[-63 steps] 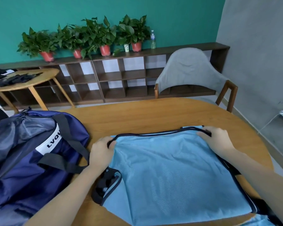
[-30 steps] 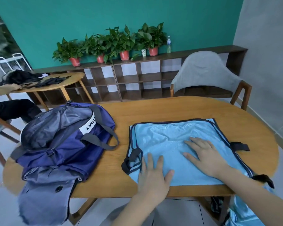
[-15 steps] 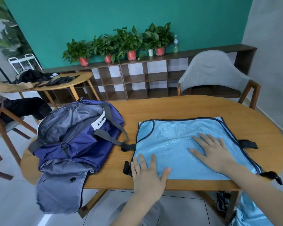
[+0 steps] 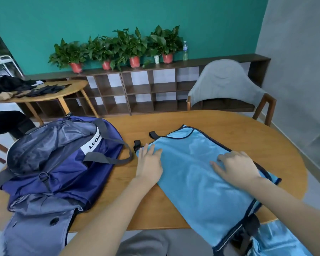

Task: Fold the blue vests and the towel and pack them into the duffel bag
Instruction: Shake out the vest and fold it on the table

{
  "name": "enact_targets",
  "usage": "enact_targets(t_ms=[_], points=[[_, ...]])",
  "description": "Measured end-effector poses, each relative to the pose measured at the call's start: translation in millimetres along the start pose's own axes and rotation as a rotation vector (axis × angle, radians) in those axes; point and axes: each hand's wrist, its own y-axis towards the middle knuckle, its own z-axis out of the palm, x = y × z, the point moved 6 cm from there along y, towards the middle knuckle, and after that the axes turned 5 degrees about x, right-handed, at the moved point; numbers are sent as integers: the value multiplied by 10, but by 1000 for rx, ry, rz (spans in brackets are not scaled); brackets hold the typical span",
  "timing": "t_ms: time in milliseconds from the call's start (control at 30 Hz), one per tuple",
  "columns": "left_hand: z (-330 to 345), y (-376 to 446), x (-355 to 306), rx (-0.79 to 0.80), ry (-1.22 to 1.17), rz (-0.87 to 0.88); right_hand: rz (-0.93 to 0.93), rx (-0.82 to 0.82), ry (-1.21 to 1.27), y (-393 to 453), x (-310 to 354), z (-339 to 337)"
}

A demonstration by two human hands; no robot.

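Teal wall [image 4: 118, 13], wooden shelving [image 4: 146, 89]

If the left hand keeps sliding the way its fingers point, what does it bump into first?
Probably the black strap buckle just past the fingertips of the left hand, at the corner of the blue vest. Beyond that, only bare table shows.

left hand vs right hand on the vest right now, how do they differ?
The left hand lies flat at the blue vest's left edge, partly on the table, fingers straight. The right hand sits further in on the vest, fingers bent. Both rest palm down, gripping nothing.
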Motion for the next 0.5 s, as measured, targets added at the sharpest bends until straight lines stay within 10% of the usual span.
enact_targets(t_ms=[233, 500], points=[[386, 52, -273, 241, -92, -145, -352, 32, 372, 576, 197, 260], [410, 607, 25, 281, 59, 165, -218, 125, 344, 1386, 308, 378]])
